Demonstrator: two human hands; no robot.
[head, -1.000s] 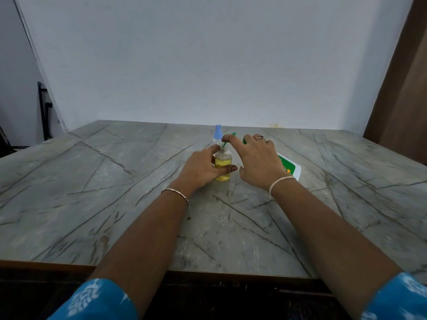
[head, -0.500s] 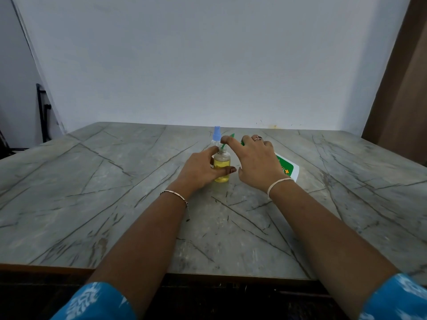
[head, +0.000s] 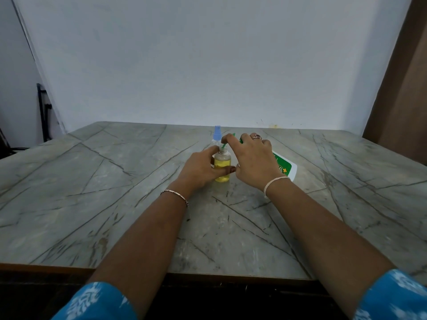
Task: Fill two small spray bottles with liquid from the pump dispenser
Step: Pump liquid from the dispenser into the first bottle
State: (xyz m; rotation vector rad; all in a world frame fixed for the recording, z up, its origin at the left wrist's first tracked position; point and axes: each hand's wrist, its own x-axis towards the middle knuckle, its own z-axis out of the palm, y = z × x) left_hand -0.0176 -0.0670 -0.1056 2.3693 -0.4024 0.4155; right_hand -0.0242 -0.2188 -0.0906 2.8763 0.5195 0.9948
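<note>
A small clear spray bottle point(head: 222, 165) full of yellow liquid stands uncapped at the table's middle. My left hand point(head: 200, 169) wraps around its body. My right hand point(head: 252, 160) grips the white and green pump dispenser point(head: 284, 166), tilted over, with its green nozzle point(head: 223, 147) at the small bottle's mouth. Most of the dispenser is hidden under that hand. A second small spray bottle point(head: 216, 137) with a blue cap stands just behind the first, partly hidden.
The grey marble table point(head: 97, 195) ends in a brown front edge near me. A pale wall rises behind it. A dark metal stand point(head: 43, 112) is off the left side and a brown panel point(head: 402, 93) at the right.
Both hands and the bottles stay in the same place. Only the camera has shifted slightly.
</note>
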